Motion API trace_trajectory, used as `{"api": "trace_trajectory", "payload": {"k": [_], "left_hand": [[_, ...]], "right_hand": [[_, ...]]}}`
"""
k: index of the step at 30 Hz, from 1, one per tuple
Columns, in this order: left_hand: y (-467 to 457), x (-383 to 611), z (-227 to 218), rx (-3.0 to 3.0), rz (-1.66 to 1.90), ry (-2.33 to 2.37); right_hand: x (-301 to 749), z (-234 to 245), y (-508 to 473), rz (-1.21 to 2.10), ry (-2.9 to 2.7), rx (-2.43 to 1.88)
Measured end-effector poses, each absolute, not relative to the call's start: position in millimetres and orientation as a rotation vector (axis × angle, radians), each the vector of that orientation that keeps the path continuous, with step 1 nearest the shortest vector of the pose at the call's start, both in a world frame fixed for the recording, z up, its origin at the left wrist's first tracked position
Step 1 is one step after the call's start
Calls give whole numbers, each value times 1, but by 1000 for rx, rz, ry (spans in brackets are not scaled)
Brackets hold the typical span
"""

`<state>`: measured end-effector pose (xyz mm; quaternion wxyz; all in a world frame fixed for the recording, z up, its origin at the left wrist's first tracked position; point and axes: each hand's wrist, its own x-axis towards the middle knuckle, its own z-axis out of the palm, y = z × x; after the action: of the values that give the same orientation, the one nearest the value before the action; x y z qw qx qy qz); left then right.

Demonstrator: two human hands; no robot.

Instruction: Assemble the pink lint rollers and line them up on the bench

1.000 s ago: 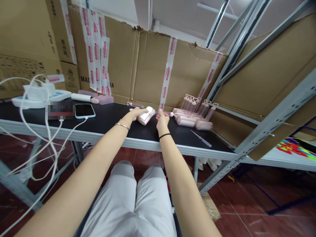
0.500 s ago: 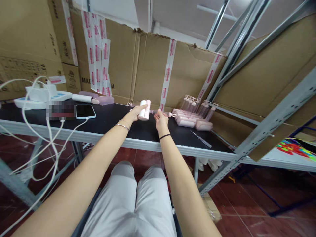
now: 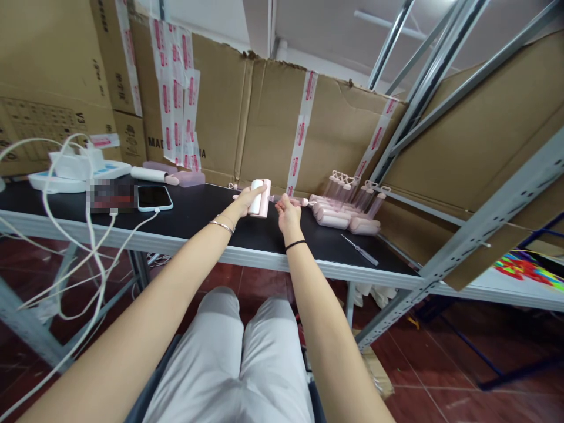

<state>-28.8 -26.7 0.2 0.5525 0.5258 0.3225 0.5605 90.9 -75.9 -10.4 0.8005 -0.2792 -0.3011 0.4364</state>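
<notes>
Above the table [image 3: 198, 214]: white roller [image 3: 254, 204], partly inside its pink cover [image 3: 265, 202]
Left hand [image 3: 243, 202]: gripping white roller, fingers mostly hidden
Right hand [image 3: 288, 216]: holding handle [image 3: 303, 202], middle covered
Beside phone [image 3: 154, 198]: pixelated object [image 3: 112, 195], unreadable

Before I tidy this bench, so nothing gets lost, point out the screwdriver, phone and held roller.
Screwdriver [image 3: 363, 252], head view: its handle.
Phone [image 3: 155, 198], head view: its screen.
Roller [image 3: 256, 203], head view: its white part.

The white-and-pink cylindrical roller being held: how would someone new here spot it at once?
Find the long black tabletop in front of the brown cardboard wall. Near its middle, in the left hand's grip, is the white-and-pink cylindrical roller. Similar pale pink rollers are clustered farther right; this one alone is held.
</notes>
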Motion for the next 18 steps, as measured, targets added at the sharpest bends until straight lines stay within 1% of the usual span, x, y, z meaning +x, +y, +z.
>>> {"api": "trace_trajectory", "payload": {"k": [5, 12, 18], "left_hand": [[-31, -27, 3, 1244, 1315, 702], [-31, -26, 3, 1295, 1357, 672], [-40, -20, 8, 1315, 1466, 645]], "right_hand": [[91, -10, -78, 923, -613, -627], [91, -13, -76, 863, -714, -619], [92, -9, -76, 946, -694, -550]]}}
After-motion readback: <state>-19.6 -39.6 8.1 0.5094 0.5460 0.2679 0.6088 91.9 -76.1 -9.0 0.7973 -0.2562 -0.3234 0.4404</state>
